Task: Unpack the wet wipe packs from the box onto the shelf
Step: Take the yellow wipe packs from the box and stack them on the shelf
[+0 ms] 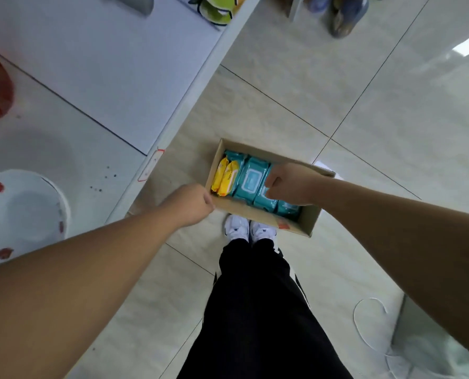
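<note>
On the far left, a flowered bowl point(22, 214) is being kept on the white shelf point(105, 77). The left hand point(189, 205) is being held out low with the arm straight, just off the shelf's edge. Its fingers are being curled tight, and the near left corner of the box point(307, 222) is being pinched between finger and thumb. The box is being rested on the tiled floor point(364, 105), just in front of the white shoes point(249, 229). Inside it, two yellow packs point(225, 177) are being kept at the left end, with teal packs point(251, 181) lined up beside them. One teal pack point(266, 199) near the middle is being gripped by the right hand point(293, 184). That hand is being reached down into the box from the right, with the arm straight, the fingers bent round the pack's top edge and the back of the hand turned up.
</note>
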The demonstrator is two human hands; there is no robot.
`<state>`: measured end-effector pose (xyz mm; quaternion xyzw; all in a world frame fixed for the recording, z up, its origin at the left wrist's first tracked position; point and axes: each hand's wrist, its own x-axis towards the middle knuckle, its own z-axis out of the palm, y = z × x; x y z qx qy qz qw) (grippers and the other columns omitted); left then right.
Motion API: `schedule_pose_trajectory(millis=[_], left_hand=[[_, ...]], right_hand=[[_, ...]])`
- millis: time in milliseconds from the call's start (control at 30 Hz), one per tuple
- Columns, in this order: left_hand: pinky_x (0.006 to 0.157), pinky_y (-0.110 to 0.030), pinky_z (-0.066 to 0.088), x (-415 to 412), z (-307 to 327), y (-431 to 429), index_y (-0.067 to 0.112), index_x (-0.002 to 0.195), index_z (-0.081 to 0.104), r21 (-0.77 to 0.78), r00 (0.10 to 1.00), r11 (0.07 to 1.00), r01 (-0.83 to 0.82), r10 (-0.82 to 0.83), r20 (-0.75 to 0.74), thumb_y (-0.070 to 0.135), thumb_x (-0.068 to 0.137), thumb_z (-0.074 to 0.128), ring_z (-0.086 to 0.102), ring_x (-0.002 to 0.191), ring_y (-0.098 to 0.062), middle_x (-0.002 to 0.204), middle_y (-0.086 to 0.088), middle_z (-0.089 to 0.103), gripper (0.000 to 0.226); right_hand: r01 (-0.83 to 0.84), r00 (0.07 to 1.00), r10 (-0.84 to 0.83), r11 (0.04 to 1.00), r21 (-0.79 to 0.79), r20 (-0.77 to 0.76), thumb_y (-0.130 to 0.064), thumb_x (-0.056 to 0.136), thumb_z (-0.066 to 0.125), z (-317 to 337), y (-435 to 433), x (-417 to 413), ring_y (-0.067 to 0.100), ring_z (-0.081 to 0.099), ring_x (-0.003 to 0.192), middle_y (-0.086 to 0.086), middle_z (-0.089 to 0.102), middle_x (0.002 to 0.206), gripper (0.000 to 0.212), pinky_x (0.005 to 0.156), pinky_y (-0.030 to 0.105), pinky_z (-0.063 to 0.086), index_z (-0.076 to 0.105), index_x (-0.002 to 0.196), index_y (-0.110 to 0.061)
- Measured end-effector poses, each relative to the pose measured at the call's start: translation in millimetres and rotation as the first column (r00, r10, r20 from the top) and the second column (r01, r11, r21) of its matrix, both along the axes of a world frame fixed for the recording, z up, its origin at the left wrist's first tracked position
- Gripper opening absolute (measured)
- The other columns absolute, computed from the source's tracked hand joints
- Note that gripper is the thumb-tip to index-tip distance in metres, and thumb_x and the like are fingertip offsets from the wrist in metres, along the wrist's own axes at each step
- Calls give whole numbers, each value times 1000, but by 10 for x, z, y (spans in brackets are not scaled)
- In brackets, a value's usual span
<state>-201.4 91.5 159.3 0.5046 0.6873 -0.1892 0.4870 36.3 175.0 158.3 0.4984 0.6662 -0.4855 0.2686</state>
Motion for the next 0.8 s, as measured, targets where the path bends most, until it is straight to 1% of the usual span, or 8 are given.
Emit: schedule_pose_trajectory(millis=[100,167,267,400,500,567,667,800], left_hand=[[72,-32,50,-11,-540,-2,17,86,76,-5,1000,1000,-13,13,-15,31,89,67,65,84,-23,86,-2,71,18],[78,-40,57,-29,-892,15,12,87,75,-20,1000,999,-27,27,-16,34,87,66,68,87,-28,89,-9,73,23],[81,-44,57,-38,-1366,112,8,93,73,-17,1000,1000,-13,13,-6,37,88,67,68,91,-32,93,-14,72,30],[84,-43,56,-19,-1892,322,2,101,70,3,999,1000,12,-12,-35,37,90,69,66,98,-35,101,-17,70,37],[73,-35,51,56,-2230,410,3,93,63,8,997,998,56,-55,-45,34,90,70,63,92,-34,102,-18,68,32],[70,-31,44,132,-2430,373,5,107,64,-17,999,1000,19,-19,-35,32,90,72,60,91,-31,108,-16,68,33],[82,-36,55,192,-2764,190,7,119,65,-83,992,988,-128,126,-30,34,82,79,66,98,-31,112,-11,70,48],[86,-38,56,238,-3062,-39,9,128,50,-48,965,974,-222,213,-153,39,75,80,65,107,-31,122,-11,64,67]], right_hand=[[26,1000,-25,999,-35,13,-35,87,66,-595,-29,-81,20,64,105,-2,68,121,37,95,37,54,67,123,-26],[35,999,-34,998,-43,32,-36,87,65,-951,-28,-140,20,63,105,-2,67,121,39,93,36,54,65,125,-27],[8,999,-7,1000,-23,46,-35,91,62,-1431,-14,-212,22,62,110,-1,65,127,40,88,32,49,61,130,-25],[35,998,-34,999,-29,47,-34,94,63,-1965,32,-324,23,63,110,0,64,129,42,87,31,49,57,134,-23],[22,999,-20,999,-25,48,-32,94,64,-2292,71,-429,26,61,118,2,62,136,48,98,36,51,53,139,-22],[-2,999,3,1000,-18,43,-30,94,65,-2468,93,-510,28,61,119,4,61,138,53,100,40,52,48,144,-23],[-59,998,58,998,29,27,-28,93,67,-2700,120,-629,27,63,113,6,61,136,62,93,39,55,40,149,-24],[-110,994,110,990,84,5,-26,91,72,-3056,160,-770,26,62,102,9,61,134,77,76,32,48,29,155,-29]])
